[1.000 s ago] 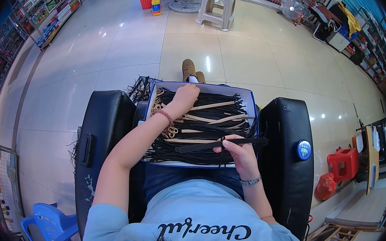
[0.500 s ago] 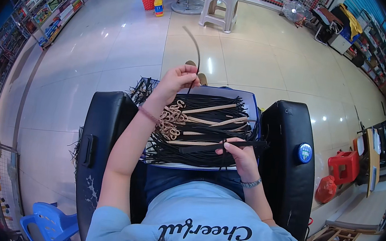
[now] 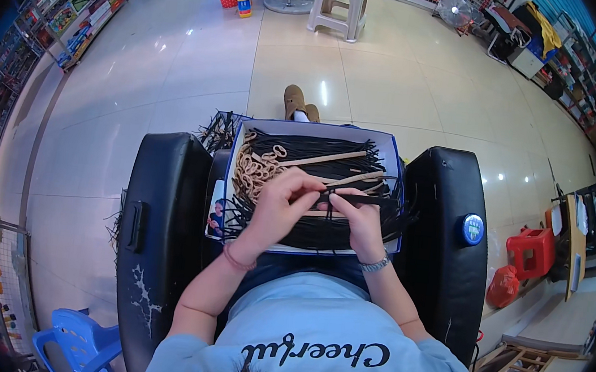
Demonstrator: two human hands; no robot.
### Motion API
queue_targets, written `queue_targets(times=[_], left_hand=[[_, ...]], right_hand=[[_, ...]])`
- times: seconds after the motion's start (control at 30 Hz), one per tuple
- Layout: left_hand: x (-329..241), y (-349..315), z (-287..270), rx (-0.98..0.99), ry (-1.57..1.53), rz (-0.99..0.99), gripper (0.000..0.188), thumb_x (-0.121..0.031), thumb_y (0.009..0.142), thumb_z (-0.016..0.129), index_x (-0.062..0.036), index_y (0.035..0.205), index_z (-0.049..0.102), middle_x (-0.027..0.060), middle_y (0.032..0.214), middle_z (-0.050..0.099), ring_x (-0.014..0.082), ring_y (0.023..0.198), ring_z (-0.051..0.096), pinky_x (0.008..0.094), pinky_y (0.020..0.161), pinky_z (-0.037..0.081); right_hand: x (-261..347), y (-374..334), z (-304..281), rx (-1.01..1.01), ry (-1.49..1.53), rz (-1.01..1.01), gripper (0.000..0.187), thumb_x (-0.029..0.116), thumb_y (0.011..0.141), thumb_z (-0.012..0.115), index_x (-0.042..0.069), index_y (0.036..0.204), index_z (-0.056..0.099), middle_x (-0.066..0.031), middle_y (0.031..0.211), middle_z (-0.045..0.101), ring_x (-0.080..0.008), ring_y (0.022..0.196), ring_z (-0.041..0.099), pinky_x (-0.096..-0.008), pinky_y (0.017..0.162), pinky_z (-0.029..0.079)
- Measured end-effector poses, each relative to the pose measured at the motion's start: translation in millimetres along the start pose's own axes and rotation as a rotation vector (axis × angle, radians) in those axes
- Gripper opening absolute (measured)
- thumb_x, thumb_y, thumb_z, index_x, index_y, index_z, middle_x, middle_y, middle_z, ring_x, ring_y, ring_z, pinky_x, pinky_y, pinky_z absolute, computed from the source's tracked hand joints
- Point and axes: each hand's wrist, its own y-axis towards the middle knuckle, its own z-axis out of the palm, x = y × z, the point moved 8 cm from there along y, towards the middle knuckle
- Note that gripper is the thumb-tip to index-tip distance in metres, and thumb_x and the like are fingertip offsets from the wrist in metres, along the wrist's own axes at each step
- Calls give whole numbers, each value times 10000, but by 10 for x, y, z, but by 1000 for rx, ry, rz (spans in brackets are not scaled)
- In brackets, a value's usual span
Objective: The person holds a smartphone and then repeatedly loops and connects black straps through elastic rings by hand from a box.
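In front of my lap, my left hand (image 3: 287, 203) and right hand (image 3: 358, 220) meet over a shallow box (image 3: 318, 131) with white inner walls and a blue rim. My right hand pinches a flat black strap (image 3: 369, 201) with thumb and fingers; its end sticks out to the right. Against it my left fingertips are closed in a pinch on a thin black strip, mostly hidden by the fingers. Many black strips (image 3: 309, 147) lie in the box. Tan loops (image 3: 253, 167) are heaped at its left side, and flat tan strips (image 3: 326, 158) lie across the black ones.
Black padded armrests (image 3: 166, 194) (image 3: 449, 202) flank the box; a blue round tin (image 3: 473, 230) sits on the right one. More black strips (image 3: 220, 131) spill past the box's far left corner. Beyond stand a grey plastic stool (image 3: 339, 5), a red stool (image 3: 531, 250) and a blue chair (image 3: 78, 344).
My left hand has come down from above the box's far edge to meet my right hand. The thin strip it held up no longer stands out. My right hand moved slightly left and away from me.
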Motion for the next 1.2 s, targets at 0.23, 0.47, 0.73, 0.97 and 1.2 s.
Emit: queue_targets(times=[0.23, 0.47, 0.73, 0.97, 1.2], left_hand=[[37, -125, 11, -113, 220, 239, 84, 102, 784, 584, 47, 837, 551, 69, 838, 528, 116, 689, 583, 220, 611, 489], [-82, -111, 46, -85, 331, 256, 120, 87, 745, 619, 23, 815, 545, 72, 832, 517, 133, 713, 555, 224, 609, 470], [-1, -123, 47, -89, 375, 282, 127, 76, 744, 626, 19, 806, 532, 72, 813, 501, 145, 698, 540, 230, 574, 446], [-10, -97, 71, -104, 467, 313, 123, 67, 747, 626, 10, 793, 527, 76, 800, 496, 163, 676, 536, 256, 549, 439], [54, 180, -21, 39, 422, 236, 85, 6, 771, 622, 4, 832, 562, 95, 782, 550, 190, 718, 571, 268, 597, 459]], right_hand=[[37, -17, 126, 81, -32, -51, 141, -11, 803, 611, -22, 943, 626, -79, 902, 645, -139, 839, 625, -247, 777, 499], [28, -8, 84, 99, -87, -102, 161, -7, 802, 611, -18, 962, 626, -73, 909, 643, -121, 828, 610, -233, 769, 492], [57, -23, 106, 91, -107, -90, 188, 43, 806, 653, -25, 980, 635, -60, 875, 645, -97, 767, 604, -202, 708, 496], [201, -88, 148, 162, -429, -333, 202, 68, 810, 663, -35, 981, 636, -69, 855, 656, -92, 751, 614, -203, 685, 499], [87, 16, -108, 19, -284, -244, 164, 38, 825, 628, -32, 974, 628, -100, 878, 665, -121, 792, 634, -228, 702, 508]])
